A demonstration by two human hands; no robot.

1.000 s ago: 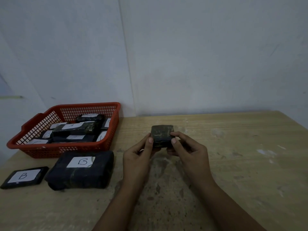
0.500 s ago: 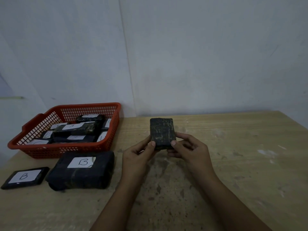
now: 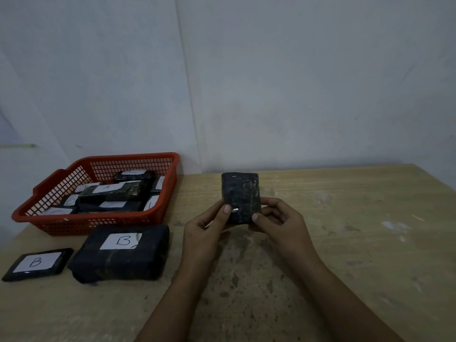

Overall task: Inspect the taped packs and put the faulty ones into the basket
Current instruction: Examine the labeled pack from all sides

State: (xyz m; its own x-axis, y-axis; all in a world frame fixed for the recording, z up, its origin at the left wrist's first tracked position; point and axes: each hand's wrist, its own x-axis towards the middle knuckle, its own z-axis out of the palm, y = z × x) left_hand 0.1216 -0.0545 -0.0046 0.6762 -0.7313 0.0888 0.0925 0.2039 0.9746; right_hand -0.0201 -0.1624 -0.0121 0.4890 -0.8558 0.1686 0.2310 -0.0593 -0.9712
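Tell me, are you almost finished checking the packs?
Partly. Several black taped packs already lie in the red plastic mesh basket. Left hand and right hand hold one small black pack upright. Two B-labelled packs wait on the wooden table.

The pack [image 3: 240, 195] held upright is wrapped in black tape — slightly glossy, wrinkled, with scuffed pale patches. The basket [image 3: 98, 219] is made of red plastic mesh. White paper labels are stuck on the big pack [image 3: 121, 257] and the flat pack [image 3: 37, 264] — the latter shinier. The worktop [image 3: 345, 243] is pale wood, matt, stained and worn.
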